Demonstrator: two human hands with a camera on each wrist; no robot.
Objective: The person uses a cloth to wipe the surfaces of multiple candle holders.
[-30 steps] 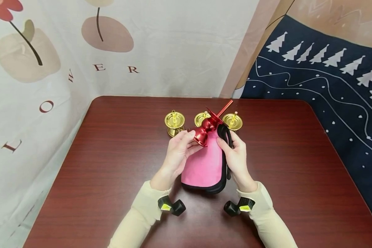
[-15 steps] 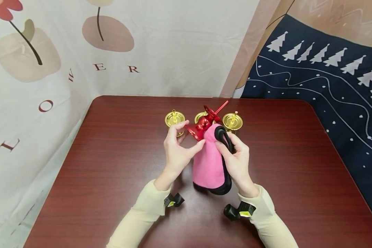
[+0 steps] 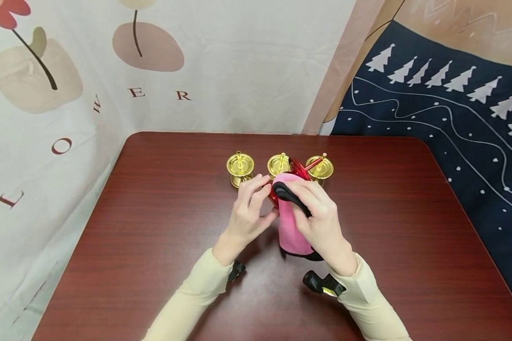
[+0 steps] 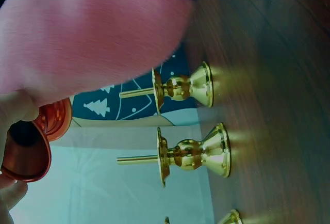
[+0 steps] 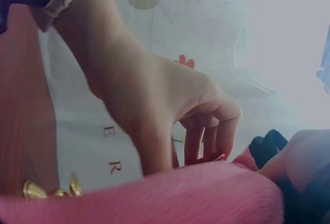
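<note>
A shiny red candlestick (image 3: 297,167) is held at a tilt over the table, its spike toward the back right. My left hand (image 3: 244,220) holds its flared base; in the left wrist view, thumb and fingertips lie at the hollow base's rim (image 4: 28,154). My right hand (image 3: 322,220) grips a pink cloth with black edging (image 3: 291,234), its fingers over the black band, and presses it against the candlestick's stem. Much of the stem is hidden behind the cloth. The right wrist view has the left hand (image 5: 154,95) behind the pink cloth (image 5: 170,198).
Three gold candlesticks stand in a row at the back: the left one (image 3: 241,165), the middle one (image 3: 277,164), partly covered by the red one, and the right one (image 3: 323,169). The dark wooden table (image 3: 153,227) meets printed fabric walls (image 3: 247,71) behind.
The right hand has rolled over leftward onto the cloth, drawing its black band across the candlestick. The left hand has shifted its grip on the base, and the candlestick has tilted lower.
</note>
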